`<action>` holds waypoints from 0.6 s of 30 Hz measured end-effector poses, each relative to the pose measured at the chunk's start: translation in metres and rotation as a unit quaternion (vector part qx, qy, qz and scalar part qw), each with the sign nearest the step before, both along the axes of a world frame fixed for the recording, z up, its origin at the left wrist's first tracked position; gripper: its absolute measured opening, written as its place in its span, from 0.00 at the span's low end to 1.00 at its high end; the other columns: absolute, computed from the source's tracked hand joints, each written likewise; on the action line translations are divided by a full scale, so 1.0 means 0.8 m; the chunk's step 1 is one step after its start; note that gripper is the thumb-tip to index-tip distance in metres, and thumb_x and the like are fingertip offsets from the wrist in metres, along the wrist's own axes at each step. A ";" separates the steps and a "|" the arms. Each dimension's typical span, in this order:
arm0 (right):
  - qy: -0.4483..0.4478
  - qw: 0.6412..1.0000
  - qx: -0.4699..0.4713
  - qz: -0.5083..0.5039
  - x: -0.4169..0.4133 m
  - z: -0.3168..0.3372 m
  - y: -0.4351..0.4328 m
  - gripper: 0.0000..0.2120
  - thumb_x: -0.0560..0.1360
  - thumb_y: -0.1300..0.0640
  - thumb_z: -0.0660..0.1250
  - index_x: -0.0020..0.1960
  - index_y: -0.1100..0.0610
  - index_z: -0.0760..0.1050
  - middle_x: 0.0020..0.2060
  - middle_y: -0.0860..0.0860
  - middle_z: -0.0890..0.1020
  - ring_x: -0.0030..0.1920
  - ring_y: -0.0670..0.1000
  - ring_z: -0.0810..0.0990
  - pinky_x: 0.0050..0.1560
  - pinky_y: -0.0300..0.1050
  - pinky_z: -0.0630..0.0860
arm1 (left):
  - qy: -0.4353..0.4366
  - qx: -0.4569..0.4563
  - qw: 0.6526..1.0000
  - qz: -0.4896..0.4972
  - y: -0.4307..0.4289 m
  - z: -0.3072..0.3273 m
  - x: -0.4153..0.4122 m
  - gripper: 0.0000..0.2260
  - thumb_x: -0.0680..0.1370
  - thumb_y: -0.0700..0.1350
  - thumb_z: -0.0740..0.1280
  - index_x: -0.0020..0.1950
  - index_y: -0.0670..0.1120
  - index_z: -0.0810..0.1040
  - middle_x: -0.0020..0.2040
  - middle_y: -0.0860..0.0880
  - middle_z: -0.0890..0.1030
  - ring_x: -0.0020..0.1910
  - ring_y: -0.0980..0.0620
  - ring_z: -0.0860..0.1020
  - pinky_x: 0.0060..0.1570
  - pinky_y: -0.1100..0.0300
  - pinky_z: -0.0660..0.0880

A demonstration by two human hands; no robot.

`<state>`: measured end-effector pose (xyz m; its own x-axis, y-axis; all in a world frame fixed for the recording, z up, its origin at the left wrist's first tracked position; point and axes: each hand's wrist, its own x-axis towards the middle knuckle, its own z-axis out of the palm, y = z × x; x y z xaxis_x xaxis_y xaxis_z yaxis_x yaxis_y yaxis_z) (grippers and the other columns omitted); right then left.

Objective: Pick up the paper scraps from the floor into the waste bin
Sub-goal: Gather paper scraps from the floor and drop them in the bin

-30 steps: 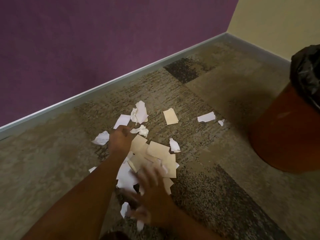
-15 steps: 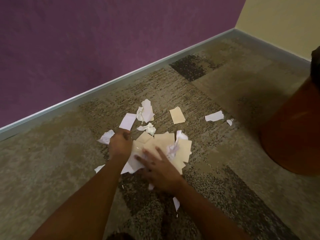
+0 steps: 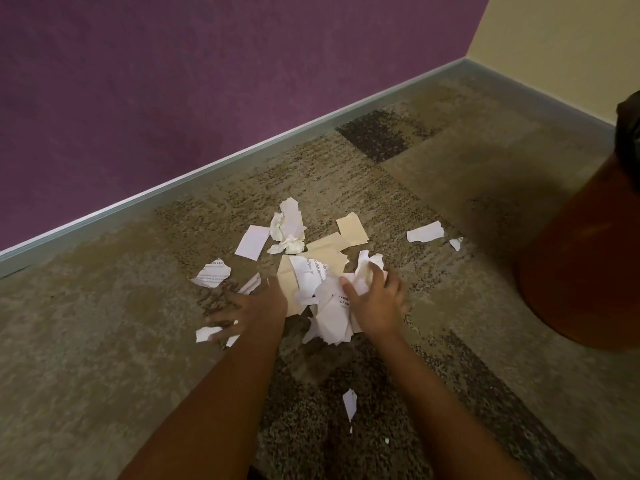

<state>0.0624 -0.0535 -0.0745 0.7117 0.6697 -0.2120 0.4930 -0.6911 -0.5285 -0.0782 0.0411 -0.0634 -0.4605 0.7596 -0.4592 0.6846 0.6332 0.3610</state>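
A heap of white and tan paper scraps (image 3: pixel 320 292) lies on the carpet in the middle. My right hand (image 3: pixel 377 306) grips the right side of the heap, its fingers curled round a crumpled white piece (image 3: pixel 367 268). My left hand (image 3: pixel 242 313) is spread flat on the floor to the left, blurred, its fingertips touching a small white scrap (image 3: pixel 206 334). The orange-red waste bin (image 3: pixel 581 258) with a black liner (image 3: pixel 631 126) stands at the right edge, partly cut off.
Loose scraps lie beyond the heap: a printed piece (image 3: pixel 211 273), a white slip (image 3: pixel 252 242), crumpled paper (image 3: pixel 287 230), a tan card (image 3: pixel 351 230), a torn strip (image 3: pixel 425 232). One scrap (image 3: pixel 349 403) lies between my forearms. A purple wall and skirting run behind.
My left hand has slid left and toward me onto a small white scrap. My right hand has shifted right, bunching the scraps into a tighter heap under its fingers.
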 end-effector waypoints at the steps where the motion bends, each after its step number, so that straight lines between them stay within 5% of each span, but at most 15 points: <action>1: 0.009 0.999 -0.032 0.038 -0.001 0.004 0.000 0.40 0.70 0.31 0.60 0.75 0.48 0.54 0.76 0.59 0.54 0.75 0.61 0.51 0.72 0.59 0.52 | -0.041 -0.032 0.999 -0.013 -0.009 0.008 0.009 0.45 0.69 0.71 0.56 0.78 0.43 0.54 0.76 0.33 0.54 0.75 0.30 0.50 0.74 0.38 0.47; 3: 0.034 0.992 -0.071 0.096 -0.004 0.012 0.002 0.47 0.66 0.29 0.64 0.77 0.45 0.47 0.76 0.59 0.49 0.76 0.62 0.47 0.73 0.61 0.49 | -0.089 -0.064 0.993 -0.035 -0.009 0.017 0.019 0.44 0.71 0.72 0.57 0.78 0.49 0.49 0.78 0.37 0.44 0.77 0.35 0.41 0.72 0.35 0.41; 6: 0.048 0.985 -0.100 0.132 -0.009 0.019 0.007 0.52 0.63 0.32 0.70 0.77 0.44 0.45 0.76 0.58 0.48 0.76 0.62 0.48 0.72 0.60 0.51 | -0.090 -0.046 0.988 -0.113 -0.010 0.023 0.039 0.40 0.71 0.69 0.61 0.78 0.53 0.52 0.78 0.39 0.44 0.77 0.35 0.42 0.72 0.35 0.46; 13: 0.135 0.989 -0.013 0.062 -0.007 0.024 0.016 0.52 0.63 0.55 0.79 0.76 0.50 0.48 0.71 0.60 0.60 0.70 0.61 0.62 0.63 0.52 0.69 | -0.002 0.007 0.978 -0.209 -0.014 0.016 0.044 0.33 0.72 0.53 0.71 0.73 0.47 0.61 0.75 0.42 0.60 0.75 0.40 0.58 0.71 0.46 0.60; 18: 0.229 0.972 0.042 -0.038 0.002 0.017 0.022 0.42 0.62 0.62 0.79 0.70 0.60 0.61 0.66 0.60 0.73 0.64 0.60 0.73 0.61 0.55 0.74 | -0.066 0.025 0.988 -0.139 0.006 0.010 0.033 0.27 0.70 0.42 0.74 0.68 0.41 0.71 0.67 0.40 0.73 0.66 0.41 0.74 0.62 0.49 0.75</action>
<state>0.0637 -0.0360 -0.0609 0.6044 0.6470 -0.4649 0.1421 -0.6618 -0.7361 -0.0520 0.0459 -0.0555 -0.1696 0.8720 -0.4592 0.7743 0.4062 0.4852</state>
